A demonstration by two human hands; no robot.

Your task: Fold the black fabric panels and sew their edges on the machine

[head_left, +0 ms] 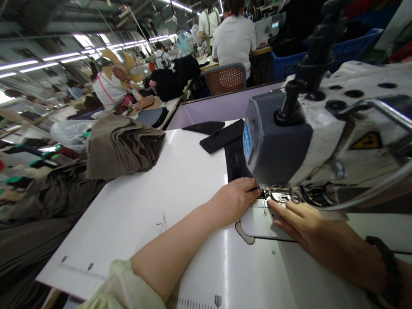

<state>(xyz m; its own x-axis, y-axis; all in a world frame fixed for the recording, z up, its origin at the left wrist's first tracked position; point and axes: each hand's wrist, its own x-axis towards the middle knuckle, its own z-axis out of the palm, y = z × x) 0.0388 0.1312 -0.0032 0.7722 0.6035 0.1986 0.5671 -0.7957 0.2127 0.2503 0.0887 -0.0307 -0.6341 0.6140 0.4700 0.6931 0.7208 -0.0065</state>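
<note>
A sewing machine with a dark grey head cover (pixel 277 141) stands on the right of a white table (pixel 193 189). My left hand (pixel 236 199) is at the left of its presser foot (pixel 280 196), fingers pressed together on the near end of a black cloth piece (pixel 236 161). That cloth has a small stitched rectangle, and part of it lies behind the machine head. My right hand (pixel 302 221) rests on the metal plate in front of the presser foot, fingers stretched out, with no cloth visible under them. The fingertips of both hands are close together near the needle area.
Two more black cloth pieces (pixel 222 137) lie at the table's far edge. A folded brown cloth stack (pixel 124 146) sits at the left, with more brown cloth (pixel 48 201) beside the table. Loose threads (pixel 162 224) lie on the tabletop. Co-workers (pixel 233 40) sit farther back.
</note>
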